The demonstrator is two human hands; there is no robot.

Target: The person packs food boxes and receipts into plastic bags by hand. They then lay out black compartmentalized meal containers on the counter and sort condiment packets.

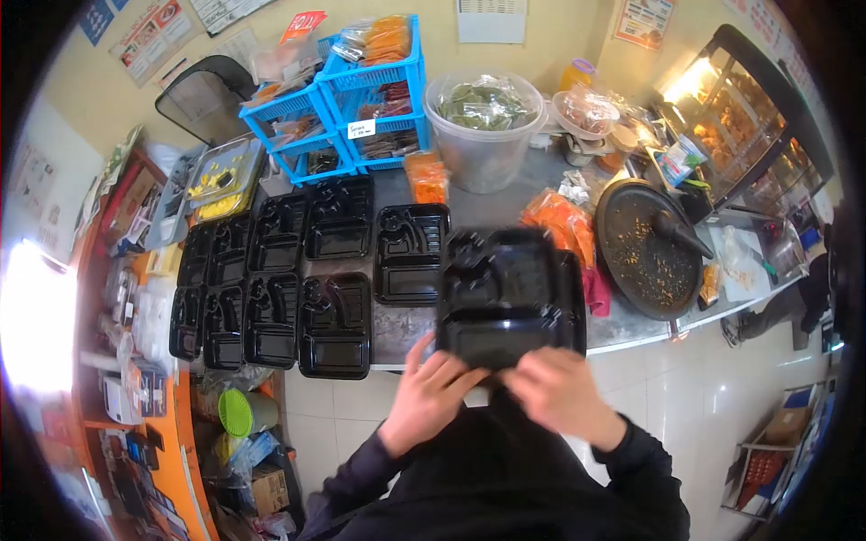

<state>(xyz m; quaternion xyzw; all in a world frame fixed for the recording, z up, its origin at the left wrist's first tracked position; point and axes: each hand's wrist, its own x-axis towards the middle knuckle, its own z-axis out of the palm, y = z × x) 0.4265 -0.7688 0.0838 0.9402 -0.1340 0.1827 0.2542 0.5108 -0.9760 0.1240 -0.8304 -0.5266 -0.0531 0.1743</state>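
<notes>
Black compartment trays (505, 298), apparently more than one together, are at the counter's front edge, blurred by motion. My left hand (427, 392) is at their lower left edge, fingers bent, thumb pointing up. At their lower right edge my right hand (557, 392) has its fingers curled on the rim. Just left of them a single black tray (411, 255) lies flat on the grey counter (397, 341). Farther left, several more black trays (335, 325) lie in two rows; no food shows in them.
Blue baskets (381, 90) of packets and a clear bucket (484, 135) of leaves stand behind. Orange bags (559, 225) and a dark stone mortar (648, 248) with a pestle sit right. A glass display case (741, 117) stands back right. Orange shelving (191, 442) is at left.
</notes>
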